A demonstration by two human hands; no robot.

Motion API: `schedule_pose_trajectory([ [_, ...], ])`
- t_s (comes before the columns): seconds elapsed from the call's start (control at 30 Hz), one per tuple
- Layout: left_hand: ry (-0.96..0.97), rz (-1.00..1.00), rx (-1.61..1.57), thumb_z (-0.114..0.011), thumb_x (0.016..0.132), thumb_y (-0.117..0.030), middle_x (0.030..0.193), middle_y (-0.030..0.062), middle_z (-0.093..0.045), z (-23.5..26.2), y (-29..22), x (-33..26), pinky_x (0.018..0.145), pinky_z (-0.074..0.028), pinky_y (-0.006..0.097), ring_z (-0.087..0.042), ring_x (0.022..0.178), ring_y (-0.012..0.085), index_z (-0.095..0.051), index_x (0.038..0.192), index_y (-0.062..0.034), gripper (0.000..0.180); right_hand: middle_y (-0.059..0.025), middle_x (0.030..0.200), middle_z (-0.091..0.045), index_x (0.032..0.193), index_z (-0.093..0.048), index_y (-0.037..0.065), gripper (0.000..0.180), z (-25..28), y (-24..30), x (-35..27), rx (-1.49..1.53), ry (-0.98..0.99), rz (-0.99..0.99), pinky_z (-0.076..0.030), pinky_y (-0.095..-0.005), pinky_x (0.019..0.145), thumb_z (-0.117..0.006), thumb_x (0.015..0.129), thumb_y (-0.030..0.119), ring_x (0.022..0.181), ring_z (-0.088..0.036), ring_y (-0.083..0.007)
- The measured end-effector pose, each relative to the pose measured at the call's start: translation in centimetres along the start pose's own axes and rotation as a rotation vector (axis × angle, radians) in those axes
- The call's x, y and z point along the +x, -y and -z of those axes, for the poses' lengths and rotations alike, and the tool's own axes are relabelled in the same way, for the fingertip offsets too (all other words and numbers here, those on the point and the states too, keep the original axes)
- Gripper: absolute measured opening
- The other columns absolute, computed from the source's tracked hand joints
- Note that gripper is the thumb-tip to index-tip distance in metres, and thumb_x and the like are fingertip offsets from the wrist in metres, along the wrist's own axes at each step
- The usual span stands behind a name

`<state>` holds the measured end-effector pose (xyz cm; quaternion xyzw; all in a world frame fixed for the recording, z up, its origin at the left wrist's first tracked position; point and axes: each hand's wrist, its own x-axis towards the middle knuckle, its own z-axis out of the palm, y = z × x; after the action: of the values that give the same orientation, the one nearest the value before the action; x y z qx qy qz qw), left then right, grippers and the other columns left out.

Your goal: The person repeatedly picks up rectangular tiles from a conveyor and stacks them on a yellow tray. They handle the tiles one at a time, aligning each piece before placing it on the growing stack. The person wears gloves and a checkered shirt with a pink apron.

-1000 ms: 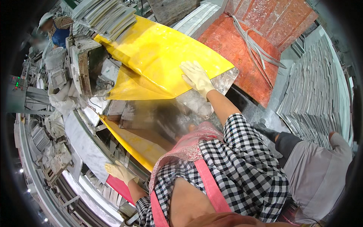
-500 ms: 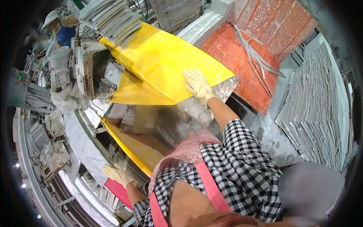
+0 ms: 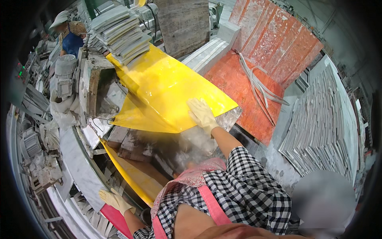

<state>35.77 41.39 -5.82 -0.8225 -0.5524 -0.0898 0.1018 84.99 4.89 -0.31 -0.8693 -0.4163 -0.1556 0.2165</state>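
Observation:
My right hand (image 3: 202, 115), in a pale glove, grips the near edge of a big glossy yellow sheet (image 3: 167, 85) that slopes up over a machine. Under that edge lies a wet grey stone slab (image 3: 229, 119), with spray or dust around it. My left hand (image 3: 113, 199), also gloved, reaches low to the left with fingers apart. It rests by the rim of a curved pale bench (image 3: 79, 171), just above a red piece (image 3: 117, 221). A second yellow strip (image 3: 131, 179) runs between my hands.
Stacked grey tiles (image 3: 119, 34) sit beyond the sheet, with more stacks (image 3: 318, 127) at the right. An orange-red slab (image 3: 246, 83) with loose cords lies right of the sheet. Another person in a blue top (image 3: 71, 40) stands far left, beside grimy machinery (image 3: 67, 87).
The view has tilted, so everything sits lower in the picture. My right hand stays on the yellow sheet's edge and my left hand stays by the bench rim.

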Motion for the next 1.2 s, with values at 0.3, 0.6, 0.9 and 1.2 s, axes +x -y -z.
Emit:
schedule_pose_trajectory([
  [0.3, 0.026, 0.006, 0.004, -0.059, 0.098, -0.025, 0.149, 0.032, -0.047, 1.9, -0.9, -0.2, 0.121, -0.031, 0.047, -0.044, 0.14, 0.0434, -0.044, 0.145, 0.0138, 0.063, -0.0178, 0.141, -0.058, 0.135, -0.056, 0.003, 0.045, 0.7, 0.3, 0.2, -0.001, 0.018, 0.018, -0.032, -0.0493, 0.117, -0.053, 0.099, 0.028, 0.134, -0.05, -0.0328],
  [0.6, 0.003, 0.0, 0.031, -0.059, 0.097, -0.027, 0.149, 0.0322, -0.047, 1.1, -0.2, -0.2, 0.122, -0.03, 0.047, -0.044, 0.14, 0.0429, -0.042, 0.146, 0.0138, 0.065, -0.0182, 0.143, -0.057, 0.14, -0.055, 0.003, 0.047, 0.2, -0.3, -0.2, -0.022, 0.003, 0.033, -0.031, -0.0492, 0.118, -0.052, 0.101, 0.029, 0.137, -0.048, -0.0332],
  [0.9, 0.037, 0.019, 0.039, -0.056, 0.099, -0.029, 0.151, 0.0318, -0.046, 1.8, -0.5, -0.1, 0.122, -0.029, 0.047, -0.042, 0.142, 0.0423, -0.041, 0.148, 0.0133, 0.066, -0.0166, 0.145, -0.057, 0.141, -0.055, 0.005, 0.047, 0.2, 0.0, -0.1, -0.024, 0.017, 0.004, -0.03, -0.0493, 0.119, -0.052, 0.101, 0.03, 0.138, -0.048, -0.0322],
  [1.2, 0.07, 0.026, 0.102, -0.057, 0.099, -0.03, 0.155, 0.0257, -0.044, 3.6, -1.6, -0.3, 0.122, -0.028, 0.046, -0.041, 0.142, 0.0393, -0.039, 0.151, 0.0086, 0.068, -0.0196, 0.147, -0.053, 0.144, -0.052, 0.005, 0.049, 1.2, 0.4, 0.0, 0.05, 0.096, -0.028, -0.028, -0.0509, 0.121, -0.053, 0.102, 0.028, 0.141, -0.045, -0.0377],
])
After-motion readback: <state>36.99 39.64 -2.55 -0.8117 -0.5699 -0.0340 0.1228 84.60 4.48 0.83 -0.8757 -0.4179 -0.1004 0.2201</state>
